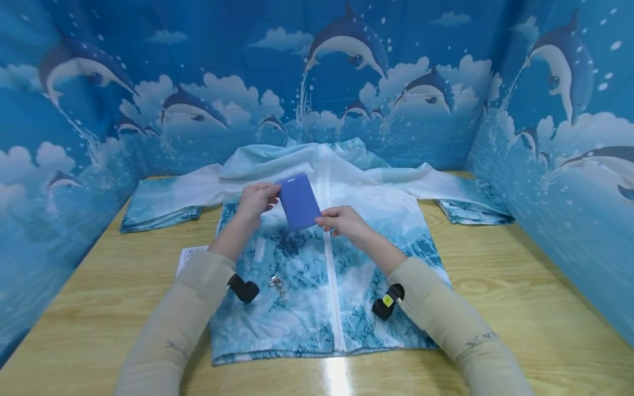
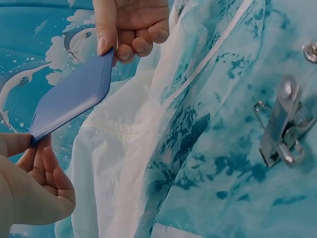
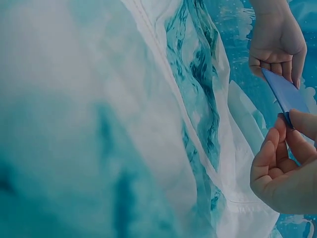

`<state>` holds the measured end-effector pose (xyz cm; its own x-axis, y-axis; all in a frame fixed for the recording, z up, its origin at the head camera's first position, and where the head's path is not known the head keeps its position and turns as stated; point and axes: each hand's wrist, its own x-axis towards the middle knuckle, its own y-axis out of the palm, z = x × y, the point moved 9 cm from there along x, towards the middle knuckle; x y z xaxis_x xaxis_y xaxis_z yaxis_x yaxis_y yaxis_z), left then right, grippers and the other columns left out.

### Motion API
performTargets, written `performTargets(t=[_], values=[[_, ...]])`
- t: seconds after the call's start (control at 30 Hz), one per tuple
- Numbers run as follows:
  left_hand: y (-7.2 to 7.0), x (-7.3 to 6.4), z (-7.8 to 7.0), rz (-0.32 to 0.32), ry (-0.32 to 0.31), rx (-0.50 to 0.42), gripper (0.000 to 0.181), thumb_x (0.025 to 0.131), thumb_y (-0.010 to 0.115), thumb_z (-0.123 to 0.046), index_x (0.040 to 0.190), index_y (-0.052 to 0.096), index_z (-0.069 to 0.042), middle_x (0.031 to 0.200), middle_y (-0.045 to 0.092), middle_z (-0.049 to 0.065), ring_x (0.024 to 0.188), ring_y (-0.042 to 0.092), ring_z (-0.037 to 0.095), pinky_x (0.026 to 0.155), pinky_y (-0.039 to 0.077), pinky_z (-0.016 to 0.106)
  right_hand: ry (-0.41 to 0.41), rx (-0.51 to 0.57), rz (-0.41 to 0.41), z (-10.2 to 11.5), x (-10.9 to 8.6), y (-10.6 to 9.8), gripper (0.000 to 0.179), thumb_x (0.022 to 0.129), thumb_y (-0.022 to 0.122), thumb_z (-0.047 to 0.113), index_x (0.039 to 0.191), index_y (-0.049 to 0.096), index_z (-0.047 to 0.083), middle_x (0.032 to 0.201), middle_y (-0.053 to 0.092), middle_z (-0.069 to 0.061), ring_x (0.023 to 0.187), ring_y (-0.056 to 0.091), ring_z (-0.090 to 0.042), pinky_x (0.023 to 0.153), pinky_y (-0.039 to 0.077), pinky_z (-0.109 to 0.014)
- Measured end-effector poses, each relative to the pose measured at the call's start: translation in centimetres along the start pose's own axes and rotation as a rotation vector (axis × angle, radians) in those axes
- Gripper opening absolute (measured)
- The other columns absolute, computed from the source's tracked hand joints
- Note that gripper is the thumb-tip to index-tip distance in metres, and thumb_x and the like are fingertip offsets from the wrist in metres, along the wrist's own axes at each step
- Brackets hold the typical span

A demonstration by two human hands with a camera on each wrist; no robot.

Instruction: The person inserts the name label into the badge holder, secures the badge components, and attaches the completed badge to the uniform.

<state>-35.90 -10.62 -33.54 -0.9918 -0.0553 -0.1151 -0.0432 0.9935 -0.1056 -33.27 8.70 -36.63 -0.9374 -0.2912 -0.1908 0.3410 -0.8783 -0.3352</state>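
Note:
Both hands hold a blue badge holder, a flat rectangle with a small slot at its top edge, raised over a jacket. The left hand pinches its upper left corner, and the right hand pinches the lower right corner. In the left wrist view the badge holder is seen nearly edge-on between the fingertips of the two hands. Below, the blue and white zip jacket lies front up with its sleeves spread. On its lower left front rests a metal badge clip, seen larger as a clip with a safety pin.
A wooden table carries the jacket. Under the jacket's left edge a white printed card sticks out. Dolphin-print curtains enclose the back and both sides. Folded sleeve ends lie out to either side.

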Motion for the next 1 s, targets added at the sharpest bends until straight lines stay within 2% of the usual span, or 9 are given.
performTargets(t=[0.2, 0.4, 0.57, 0.7, 0.8, 0.93, 1.0], values=[[0.3, 0.1, 0.4, 0.043, -0.004, 0.037, 0.029, 0.096, 0.052, -0.021, 0.110, 0.059, 0.002, 0.083, 0.056, 0.001, 0.076, 0.052, 0.015, 0.081, 0.043, 0.036, 0.032, 0.031, -0.007, -0.3, 0.0, -0.6, 0.029, 0.094, 0.056, 0.021, 0.115, 0.061, 0.001, 0.107, 0.059, -0.017, 0.099, 0.053, -0.032, 0.083, 0.045, -0.044], [0.6, 0.3, 0.6, 0.093, 0.009, 0.067, 0.021, 0.096, 0.051, -0.019, 0.100, 0.058, 0.000, 0.084, 0.058, 0.002, 0.085, 0.053, 0.025, 0.090, 0.039, 0.046, 0.039, 0.124, -0.031, -0.2, 0.2, -1.5, 0.027, 0.095, 0.054, 0.020, 0.109, 0.061, -0.002, 0.112, 0.055, -0.024, 0.103, 0.050, -0.038, 0.086, 0.042, -0.050], [0.8, 0.4, 1.0, 0.134, 0.011, 0.100, 0.022, 0.096, 0.052, -0.020, 0.102, 0.059, 0.000, 0.085, 0.058, 0.003, 0.091, 0.051, 0.030, 0.091, 0.038, 0.048, 0.043, 0.205, -0.058, -0.4, 0.6, -2.2, 0.025, 0.096, 0.053, 0.019, 0.106, 0.061, -0.002, 0.107, 0.055, -0.025, 0.092, 0.053, -0.033, 0.085, 0.041, -0.050], [0.8, 0.6, 1.3, 0.145, 0.013, 0.123, 0.025, 0.095, 0.052, -0.023, 0.100, 0.060, 0.000, 0.086, 0.059, 0.005, 0.096, 0.051, 0.034, 0.092, 0.038, 0.048, 0.041, 0.253, -0.079, -0.5, 0.7, -2.7, 0.024, 0.096, 0.052, 0.018, 0.104, 0.061, -0.003, 0.091, 0.058, -0.016, 0.080, 0.053, -0.024, 0.079, 0.041, -0.046], [1.0, 0.5, 1.4, 0.160, 0.010, 0.166, 0.030, 0.095, 0.052, -0.026, 0.098, 0.061, 0.002, 0.092, 0.060, 0.013, 0.100, 0.050, 0.037, 0.091, 0.039, 0.048, 0.045, 0.284, -0.098, -0.5, 0.7, -3.2, 0.024, 0.097, 0.051, 0.018, 0.103, 0.060, -0.003, 0.080, 0.057, -0.009, 0.076, 0.052, -0.022, 0.076, 0.041, -0.043], [1.3, 0.4, 1.7, 0.180, -0.013, 0.240, 0.038, 0.094, 0.053, -0.031, 0.098, 0.062, 0.006, 0.103, 0.058, 0.023, 0.100, 0.051, 0.039, 0.090, 0.040, 0.047, 0.042, 0.297, -0.112, -0.4, 0.7, -3.7, 0.025, 0.097, 0.050, 0.017, 0.107, 0.059, -0.004, 0.074, 0.057, -0.003, 0.073, 0.053, -0.017, 0.078, 0.043, -0.041], [1.4, 0.3, 1.8, 0.188, -0.021, 0.263, 0.040, 0.094, 0.054, -0.033, 0.099, 0.062, 0.006, 0.105, 0.057, 0.025, 0.100, 0.051, 0.038, 0.090, 0.040, 0.047, 0.036, 0.284, -0.102, -0.4, 0.7, -3.8, 0.026, 0.098, 0.048, 0.017, 0.110, 0.058, -0.004, 0.073, 0.058, -0.001, 0.071, 0.053, -0.015, 0.079, 0.043, -0.041]])
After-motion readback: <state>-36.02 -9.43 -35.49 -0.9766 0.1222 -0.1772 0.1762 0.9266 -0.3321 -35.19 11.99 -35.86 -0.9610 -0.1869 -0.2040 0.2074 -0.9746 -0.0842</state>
